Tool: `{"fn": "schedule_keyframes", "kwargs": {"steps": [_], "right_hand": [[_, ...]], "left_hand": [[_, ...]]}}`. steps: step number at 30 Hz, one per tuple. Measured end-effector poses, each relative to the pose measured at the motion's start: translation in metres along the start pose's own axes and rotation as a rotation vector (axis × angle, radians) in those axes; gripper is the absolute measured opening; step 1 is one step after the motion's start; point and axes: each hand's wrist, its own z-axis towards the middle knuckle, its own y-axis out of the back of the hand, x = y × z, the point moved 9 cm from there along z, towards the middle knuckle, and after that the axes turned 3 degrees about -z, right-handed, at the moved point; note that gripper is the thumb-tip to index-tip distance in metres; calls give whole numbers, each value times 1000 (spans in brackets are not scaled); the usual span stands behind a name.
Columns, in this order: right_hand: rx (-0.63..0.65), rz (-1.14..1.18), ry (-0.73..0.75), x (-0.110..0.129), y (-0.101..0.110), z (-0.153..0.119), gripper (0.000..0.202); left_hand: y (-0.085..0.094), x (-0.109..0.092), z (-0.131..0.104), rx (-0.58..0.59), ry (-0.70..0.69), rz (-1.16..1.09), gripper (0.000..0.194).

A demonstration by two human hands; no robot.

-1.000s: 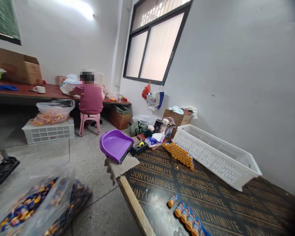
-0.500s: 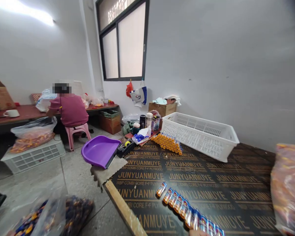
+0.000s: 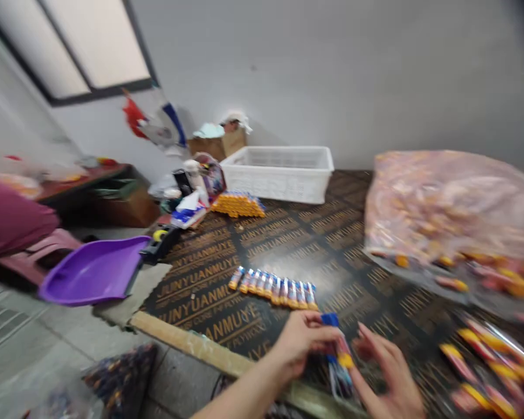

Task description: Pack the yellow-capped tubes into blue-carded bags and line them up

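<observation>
My left hand (image 3: 299,343) pinches a small tube (image 3: 341,349) with a blue end and an orange end, near the table's front edge. Just right of it, my right hand (image 3: 386,372) has its fingers spread, the thumb close to the tube's orange end. Below the hands lies another clear and blue piece (image 3: 340,381), partly hidden. A slanting row of blue and orange tubes (image 3: 273,288) lies on the dark printed board (image 3: 283,244) beyond my left hand. Loose pink and yellow tubes (image 3: 489,372) lie at the lower right, blurred.
A large clear bag of pink pieces (image 3: 445,203) stands at the right. Behind are a white basket (image 3: 279,174) and stacked orange tubes (image 3: 238,203). A purple dustpan (image 3: 96,270) sits at the left edge. A person in a pink top (image 3: 13,215) is at far left.
The view has swung right and down. Both hands and forearms have come into view with a tube between them, and the bag and loose tubes at the right show more fully.
</observation>
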Motion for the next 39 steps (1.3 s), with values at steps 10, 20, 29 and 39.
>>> {"fn": "schedule_keyframes", "kwargs": {"steps": [10, 20, 29, 39], "right_hand": [[341, 319, 119, 26, -24, -1, 88], [308, 389, 73, 21, -26, -6, 87], [279, 382, 66, 20, -26, -7, 87], [103, -291, 33, -26, 29, 35, 65]], "left_hand": [[-3, 15, -14, 133, 132, 178, 38], [-2, 19, -17, 110, 158, 147, 38], [-2, 20, -16, 125, 150, 135, 35], [89, -95, 7, -210, -245, 703, 36]]}}
